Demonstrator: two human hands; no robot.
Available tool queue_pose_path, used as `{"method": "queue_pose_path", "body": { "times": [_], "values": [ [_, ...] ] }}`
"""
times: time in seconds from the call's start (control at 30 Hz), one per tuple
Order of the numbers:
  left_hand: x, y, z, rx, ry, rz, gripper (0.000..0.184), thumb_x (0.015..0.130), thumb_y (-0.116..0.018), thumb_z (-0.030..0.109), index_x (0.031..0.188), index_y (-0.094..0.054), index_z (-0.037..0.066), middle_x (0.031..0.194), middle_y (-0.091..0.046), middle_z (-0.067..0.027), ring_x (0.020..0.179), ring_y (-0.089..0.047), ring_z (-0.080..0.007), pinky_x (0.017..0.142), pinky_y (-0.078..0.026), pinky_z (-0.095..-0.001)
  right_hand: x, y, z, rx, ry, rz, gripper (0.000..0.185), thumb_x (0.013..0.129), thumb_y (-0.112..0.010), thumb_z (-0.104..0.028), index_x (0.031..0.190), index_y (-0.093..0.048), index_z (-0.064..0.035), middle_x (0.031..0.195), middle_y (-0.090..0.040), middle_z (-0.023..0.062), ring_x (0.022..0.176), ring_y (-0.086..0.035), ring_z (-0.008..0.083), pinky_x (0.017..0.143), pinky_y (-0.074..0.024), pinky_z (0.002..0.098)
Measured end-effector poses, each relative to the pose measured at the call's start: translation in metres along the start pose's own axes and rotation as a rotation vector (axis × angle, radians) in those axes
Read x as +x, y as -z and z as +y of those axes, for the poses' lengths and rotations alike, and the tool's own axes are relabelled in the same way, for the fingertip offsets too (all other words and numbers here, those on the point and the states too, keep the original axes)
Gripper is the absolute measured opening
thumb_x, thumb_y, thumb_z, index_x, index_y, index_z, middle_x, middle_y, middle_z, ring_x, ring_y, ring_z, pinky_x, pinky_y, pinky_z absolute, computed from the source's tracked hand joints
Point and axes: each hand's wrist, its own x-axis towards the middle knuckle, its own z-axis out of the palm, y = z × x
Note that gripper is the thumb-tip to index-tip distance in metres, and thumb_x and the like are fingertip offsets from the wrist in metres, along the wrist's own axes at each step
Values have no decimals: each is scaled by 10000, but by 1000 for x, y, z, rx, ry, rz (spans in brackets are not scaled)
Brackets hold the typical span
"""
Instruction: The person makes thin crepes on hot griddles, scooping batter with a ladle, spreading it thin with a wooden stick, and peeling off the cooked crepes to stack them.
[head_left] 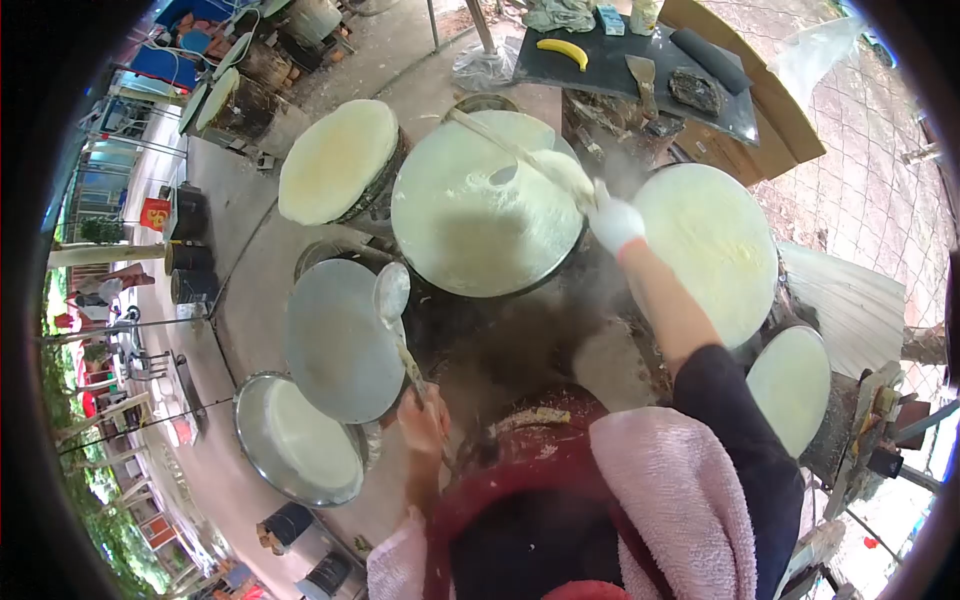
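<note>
Batter sheet [470, 225]: head view, on center griddle [548, 277], pale, w/ an oval gap nr the stick.
R hand [615, 222]: white-gloved, at griddle's R edge; grip closed on batter-coated stick [500, 140] lying across the sheet.
L hand [425, 415]: bare, fingers wrapped round ladle [392, 290]; no gap seen in grip.
Ladle bowl: above/beside bare griddle [345, 340]; can't tell if touching.
Risk, sheet: prob. tears or bunches if stick digs in or drags thick batter; gap could widen.
Risk, ladle: may drip on bare griddle if tipped.
Risk, R arm: poss. burn; forearm passes close to R griddle [705, 255], steam nearby.
In the way: steam hazes area nr R hand; R griddle limits room that side.
Around: metal bowl [322, 495] w/ pale batter, lower L; desk [610, 75] up top w/ banana [563, 50] & scraper [643, 85].
</note>
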Motion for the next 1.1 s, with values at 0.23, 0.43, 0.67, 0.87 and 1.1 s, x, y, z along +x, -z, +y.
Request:
{"method": "queue_pose_path", "body": {
  "times": [0.23,0.43,0.67,0.87,1.1],
  "values": [
    [0,-7,-3,-156,37,-20,155,968,-524,174,872,-484,60,557,-392,-3,372,-382,-115,321,-288,-246,8,35,-93,136,405,186,605,903,-537,-409,1366,-443,-32,1129,-625,257,1009,-611,407,875,-484,466],
    [8,-10,11,42,-84,-29,142,951,-516,122,828,-481,59,547,-386,0,371,-375,-102,327,-285,-252,-122,-48,5,889,18,371,498,899,-655,-275,1376,-523,-216,930,-681,87,734,-646,239,671,-537,347],
    [44,-38,39,4,-169,-125,148,942,-513,111,808,-484,56,547,-393,9,376,-375,-99,343,-292,-262,-151,10,3,1155,-388,-306,393,940,-599,-303,1320,-574,-205,628,-468,-51,406,-374,53,355,-291,223],
    [155,-88,82,35,-234,-226,174,932,-551,143,798,-472,64,567,-410,15,412,-393,-99,372,-295,-263,-123,33,12,1017,-446,-453,394,936,-596,-346,1304,-590,-205,639,-447,-60,459,-381,49,403,-328,220],
    [225,-159,101,-58,-111,-581,217,873,-539,95,666,-493,47,570,-455,-7,435,-425,-118,406,-326,-285,-177,-38,35,1115,-191,1,360,952,-595,-182,1299,-591,-88,786,-571,-70,589,-457,27,513,-388,198]
  ]
}}
